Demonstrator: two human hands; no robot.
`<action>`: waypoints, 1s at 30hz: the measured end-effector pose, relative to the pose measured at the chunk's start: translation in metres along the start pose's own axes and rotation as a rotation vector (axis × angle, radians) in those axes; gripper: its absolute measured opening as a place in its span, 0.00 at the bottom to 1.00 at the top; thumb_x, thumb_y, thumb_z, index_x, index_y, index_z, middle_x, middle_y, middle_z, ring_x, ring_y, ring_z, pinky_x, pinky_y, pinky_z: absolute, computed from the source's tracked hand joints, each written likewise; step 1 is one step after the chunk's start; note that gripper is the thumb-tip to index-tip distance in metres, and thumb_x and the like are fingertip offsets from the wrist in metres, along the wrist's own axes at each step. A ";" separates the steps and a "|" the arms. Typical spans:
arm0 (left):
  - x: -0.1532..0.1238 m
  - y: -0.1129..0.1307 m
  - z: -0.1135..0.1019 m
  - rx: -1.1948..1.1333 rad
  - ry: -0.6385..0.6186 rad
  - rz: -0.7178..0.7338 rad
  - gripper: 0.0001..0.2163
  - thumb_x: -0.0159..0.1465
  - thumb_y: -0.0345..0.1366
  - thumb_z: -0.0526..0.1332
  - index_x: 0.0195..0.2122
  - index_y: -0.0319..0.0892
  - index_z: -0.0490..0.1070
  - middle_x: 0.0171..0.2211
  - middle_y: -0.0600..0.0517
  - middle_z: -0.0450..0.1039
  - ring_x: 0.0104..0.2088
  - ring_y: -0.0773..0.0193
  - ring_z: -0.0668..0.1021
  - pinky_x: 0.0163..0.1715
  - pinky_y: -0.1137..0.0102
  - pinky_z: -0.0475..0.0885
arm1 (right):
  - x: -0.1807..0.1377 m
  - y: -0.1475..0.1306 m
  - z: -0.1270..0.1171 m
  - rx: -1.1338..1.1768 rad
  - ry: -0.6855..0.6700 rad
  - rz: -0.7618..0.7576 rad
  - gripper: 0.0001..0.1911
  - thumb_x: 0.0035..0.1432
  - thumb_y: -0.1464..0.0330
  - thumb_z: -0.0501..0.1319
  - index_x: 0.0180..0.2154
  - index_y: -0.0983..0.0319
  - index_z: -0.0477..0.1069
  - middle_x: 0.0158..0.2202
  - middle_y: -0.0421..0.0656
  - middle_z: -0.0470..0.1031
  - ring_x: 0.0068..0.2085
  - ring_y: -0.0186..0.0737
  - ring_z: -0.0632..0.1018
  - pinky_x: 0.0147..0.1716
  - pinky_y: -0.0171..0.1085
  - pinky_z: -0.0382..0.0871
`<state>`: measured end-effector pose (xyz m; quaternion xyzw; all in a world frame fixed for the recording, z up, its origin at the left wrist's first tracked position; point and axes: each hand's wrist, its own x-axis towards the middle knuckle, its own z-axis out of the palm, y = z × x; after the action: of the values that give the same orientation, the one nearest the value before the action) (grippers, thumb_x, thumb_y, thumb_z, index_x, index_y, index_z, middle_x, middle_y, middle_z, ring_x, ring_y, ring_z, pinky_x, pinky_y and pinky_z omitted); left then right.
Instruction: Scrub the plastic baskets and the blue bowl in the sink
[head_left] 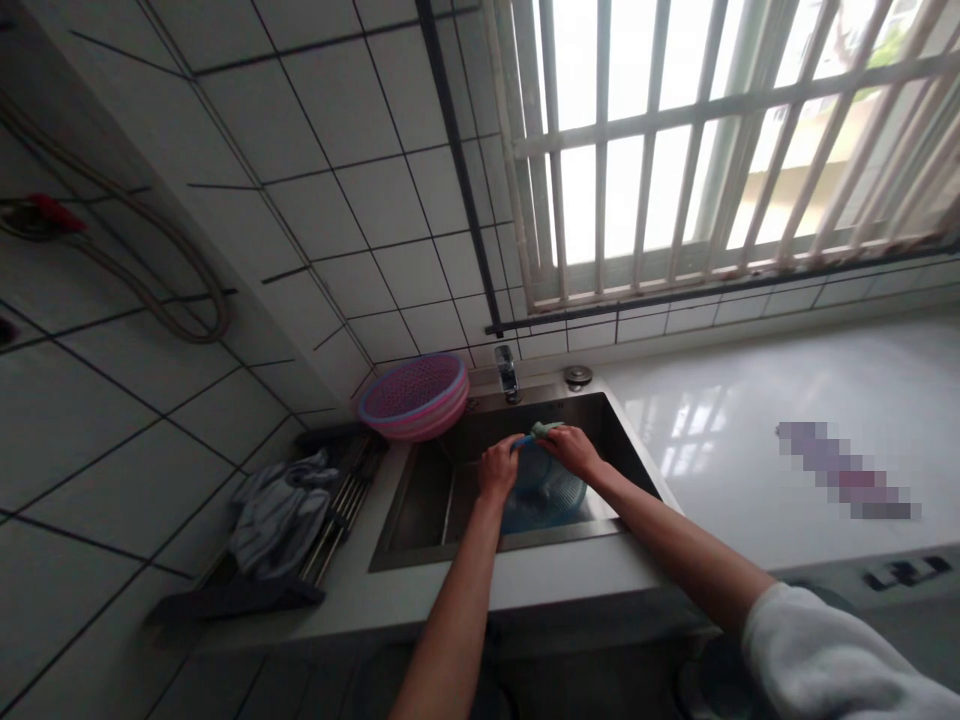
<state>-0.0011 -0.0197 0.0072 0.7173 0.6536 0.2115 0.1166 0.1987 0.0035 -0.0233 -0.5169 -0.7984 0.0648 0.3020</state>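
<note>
My left hand [499, 467] is closed on the blue rim of a see-through blue basket [551, 497]. The basket is low in the steel sink [405, 530], partly hidden behind my hands and forearms. In my right hand [574, 450] is a bunched pale green cloth [545, 430], pressed at the blue rim close to my left hand. Whether the right fingers also grip the rim, I cannot tell. The chrome faucet [507, 375] stands just behind my hands, and no stream of water shows.
A pink and blue basket [414, 397] rests on the sink's back left corner. Left of it, a grey striped cloth [285, 515] lies on a folded rack [341, 510]. A drain strainer [577, 376] sits behind the sink. White counter [720, 480] extends right below a barred window.
</note>
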 end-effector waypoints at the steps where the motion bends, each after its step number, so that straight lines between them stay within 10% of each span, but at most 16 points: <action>1: 0.000 0.002 0.001 -0.001 -0.016 0.008 0.16 0.73 0.41 0.58 0.59 0.59 0.77 0.57 0.52 0.80 0.55 0.54 0.82 0.56 0.64 0.73 | 0.001 -0.003 0.002 -0.017 -0.011 -0.011 0.11 0.70 0.62 0.63 0.39 0.59 0.82 0.41 0.49 0.84 0.41 0.45 0.83 0.41 0.35 0.71; 11: 0.006 -0.018 -0.010 -0.145 0.226 -0.197 0.18 0.74 0.44 0.56 0.60 0.50 0.77 0.54 0.45 0.82 0.54 0.53 0.82 0.53 0.65 0.74 | 0.003 0.031 -0.007 -0.007 0.134 0.242 0.14 0.71 0.62 0.60 0.38 0.60 0.81 0.39 0.49 0.84 0.40 0.47 0.83 0.41 0.38 0.70; 21: 0.001 -0.003 -0.002 -0.088 0.053 0.002 0.15 0.73 0.39 0.59 0.58 0.59 0.78 0.58 0.55 0.79 0.55 0.57 0.81 0.56 0.66 0.73 | 0.003 -0.003 -0.002 -0.012 -0.017 0.003 0.14 0.72 0.62 0.61 0.38 0.60 0.82 0.39 0.49 0.84 0.40 0.45 0.83 0.41 0.36 0.71; 30: 0.006 -0.019 -0.011 -0.199 0.318 -0.208 0.17 0.74 0.43 0.57 0.59 0.47 0.78 0.52 0.44 0.82 0.52 0.52 0.83 0.52 0.65 0.75 | 0.003 0.037 -0.010 -0.036 0.112 0.292 0.13 0.72 0.62 0.60 0.41 0.62 0.81 0.40 0.49 0.84 0.40 0.48 0.83 0.40 0.38 0.70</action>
<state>-0.0229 -0.0130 0.0092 0.5886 0.7099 0.3726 0.1035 0.2321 0.0204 -0.0296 -0.6356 -0.6978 0.0646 0.3240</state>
